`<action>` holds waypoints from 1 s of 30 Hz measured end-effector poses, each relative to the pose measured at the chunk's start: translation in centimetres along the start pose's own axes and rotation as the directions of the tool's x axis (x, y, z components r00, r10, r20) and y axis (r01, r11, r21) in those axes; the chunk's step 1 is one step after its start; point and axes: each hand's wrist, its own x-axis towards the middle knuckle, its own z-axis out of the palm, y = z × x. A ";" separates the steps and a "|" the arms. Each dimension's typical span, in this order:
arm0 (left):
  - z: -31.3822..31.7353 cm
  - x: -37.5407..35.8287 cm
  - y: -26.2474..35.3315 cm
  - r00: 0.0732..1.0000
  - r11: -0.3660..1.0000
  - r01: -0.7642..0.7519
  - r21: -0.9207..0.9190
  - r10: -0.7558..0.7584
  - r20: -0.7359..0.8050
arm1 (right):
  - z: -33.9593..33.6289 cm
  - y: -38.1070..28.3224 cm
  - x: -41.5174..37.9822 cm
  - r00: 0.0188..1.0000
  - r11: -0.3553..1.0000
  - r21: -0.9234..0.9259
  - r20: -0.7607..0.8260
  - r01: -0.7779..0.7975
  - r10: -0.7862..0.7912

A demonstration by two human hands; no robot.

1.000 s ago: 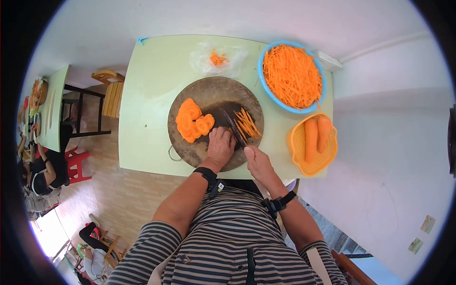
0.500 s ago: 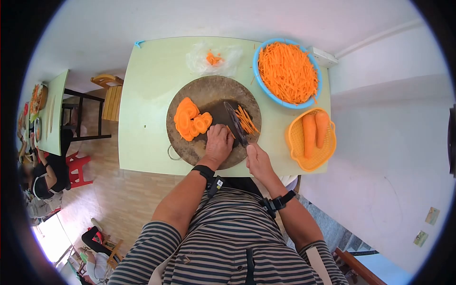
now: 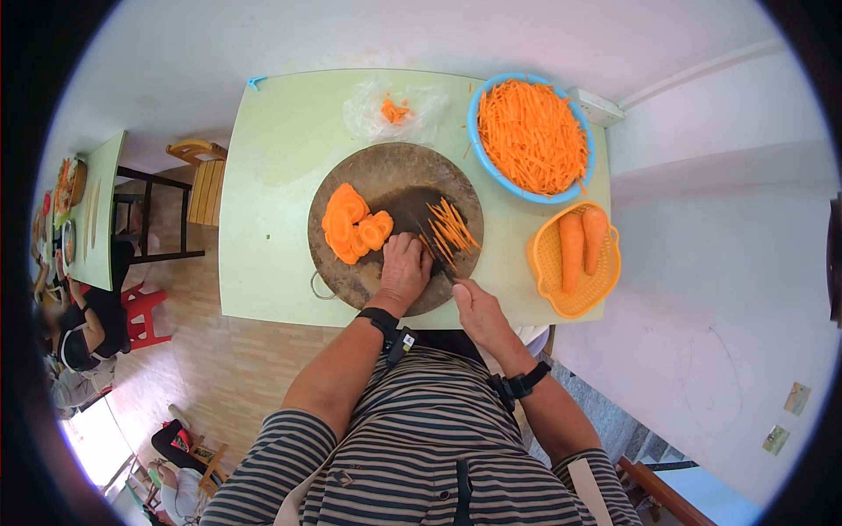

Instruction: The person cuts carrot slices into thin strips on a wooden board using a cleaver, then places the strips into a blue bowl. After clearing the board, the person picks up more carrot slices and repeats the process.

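Bright, soft light | glare on floor (image 3: 230,368), lower left | fisheye bowing | black vignetted corners

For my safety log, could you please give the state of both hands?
Left hand: curled down; whether it holds anything is hidden.
Right hand: closed, holding the knife.

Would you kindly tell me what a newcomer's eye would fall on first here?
Probably the blue basin, heaped with carrot shreds at the far right of the table. Next, the round board at the near edge, where the right hand grips a knife beside the left hand.
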 end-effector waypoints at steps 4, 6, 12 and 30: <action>-0.2 0.0 -0.1 1.000 1.000 0.007 -0.005 -0.007 0.025 | 0.4 -0.2 1.3 0.997 0.996 -0.039 -0.015 0.076 -0.076; -0.1 0.0 0.0 1.000 1.000 0.013 0.012 -0.013 0.016 | 0.7 -0.2 2.4 0.998 0.997 -0.037 -0.003 0.063 -0.063; 0.2 -0.1 -0.2 1.000 1.000 0.013 -0.003 -0.013 0.016 | 0.9 -0.3 2.9 0.998 0.993 0.100 -0.029 -0.057 0.061; -0.2 0.1 0.2 1.000 1.000 0.004 0.015 -0.004 0.015 | 1.3 0.3 3.3 0.998 0.998 -0.024 -0.013 0.064 -0.065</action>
